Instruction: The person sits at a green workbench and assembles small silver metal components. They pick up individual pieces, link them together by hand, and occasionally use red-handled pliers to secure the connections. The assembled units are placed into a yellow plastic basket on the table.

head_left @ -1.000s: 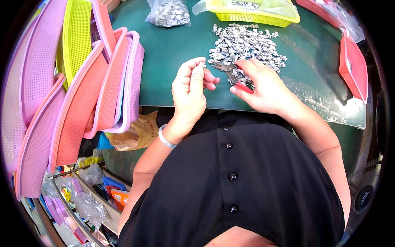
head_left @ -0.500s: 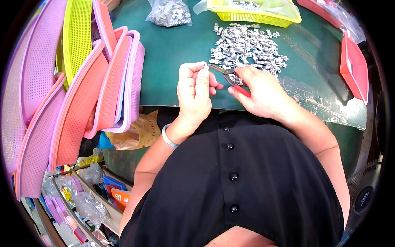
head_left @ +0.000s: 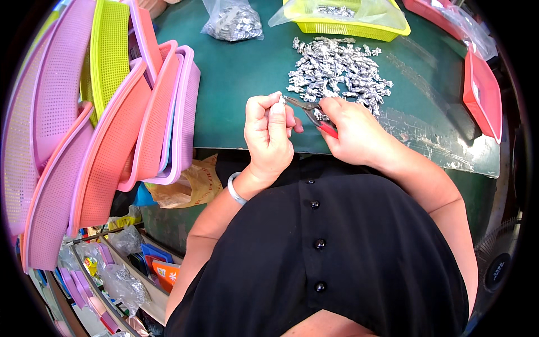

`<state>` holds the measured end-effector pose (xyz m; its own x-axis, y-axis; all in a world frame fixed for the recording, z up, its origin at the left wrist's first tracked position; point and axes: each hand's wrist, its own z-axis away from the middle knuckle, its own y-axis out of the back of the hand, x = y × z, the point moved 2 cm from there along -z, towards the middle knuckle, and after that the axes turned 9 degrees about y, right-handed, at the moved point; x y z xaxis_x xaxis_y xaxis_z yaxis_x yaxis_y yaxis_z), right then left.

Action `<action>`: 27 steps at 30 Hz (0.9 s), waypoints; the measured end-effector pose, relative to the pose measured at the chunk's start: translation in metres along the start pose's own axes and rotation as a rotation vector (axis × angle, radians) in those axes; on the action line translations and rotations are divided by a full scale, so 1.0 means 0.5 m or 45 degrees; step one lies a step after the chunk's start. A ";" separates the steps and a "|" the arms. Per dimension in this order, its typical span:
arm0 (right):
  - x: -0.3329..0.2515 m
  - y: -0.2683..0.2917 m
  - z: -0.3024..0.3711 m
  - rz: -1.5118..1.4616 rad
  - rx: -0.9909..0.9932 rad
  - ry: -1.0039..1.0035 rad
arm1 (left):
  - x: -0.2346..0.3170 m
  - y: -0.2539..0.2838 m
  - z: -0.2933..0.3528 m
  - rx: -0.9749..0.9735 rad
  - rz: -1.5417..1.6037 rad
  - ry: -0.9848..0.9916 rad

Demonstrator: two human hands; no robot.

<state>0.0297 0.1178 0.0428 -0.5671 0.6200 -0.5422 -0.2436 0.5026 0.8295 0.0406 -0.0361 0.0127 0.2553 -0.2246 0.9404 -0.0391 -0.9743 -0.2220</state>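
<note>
Left hand (head_left: 270,135) pinches a tiny silvery metal piece (head_left: 282,100); right hand (head_left: 355,130) grips red-handled steel pliers (head_left: 306,105). Loose pile of silvery metal pieces (head_left: 351,62) apparently awaits (finished count unclear).

left hand (head_left: 269,135): pinching small silvery piece (head_left: 282,99) | right hand (head_left: 359,132): gripping pliers (head_left: 328,131) (red-handled) | silvery pile (head_left: 339,67): just beyond

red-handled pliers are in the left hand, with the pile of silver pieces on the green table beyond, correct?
Not quite: the head view shows the red-handled pliers in the right hand, with the pile of silver pieces on the green table beyond.
</note>
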 end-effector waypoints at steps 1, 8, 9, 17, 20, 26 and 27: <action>0.001 -0.001 -0.001 -0.005 -0.009 -0.005 | 0.003 -0.001 0.000 0.008 -0.012 0.002; 0.011 -0.003 0.000 -0.137 0.022 0.082 | 0.004 -0.001 0.004 -0.003 0.041 0.020; 0.011 -0.002 -0.001 -0.166 0.021 0.088 | 0.006 -0.002 0.003 -0.007 0.046 0.020; 0.019 0.005 -0.012 -0.355 -0.074 0.058 | 0.010 0.001 0.000 -0.039 0.102 0.029; 0.028 0.003 -0.019 -0.256 -0.059 0.128 | 0.010 0.001 -0.002 -0.009 0.091 0.058; 0.018 0.007 -0.011 -0.007 0.112 0.183 | 0.016 -0.003 -0.003 0.035 0.064 0.056; 0.015 0.008 -0.011 0.027 0.116 0.179 | 0.015 -0.003 -0.003 0.038 0.059 0.053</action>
<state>0.0199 0.1212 0.0428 -0.6772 0.5440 -0.4954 -0.1618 0.5467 0.8215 0.0413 -0.0365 0.0206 0.2132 -0.2706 0.9388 -0.0210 -0.9619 -0.2725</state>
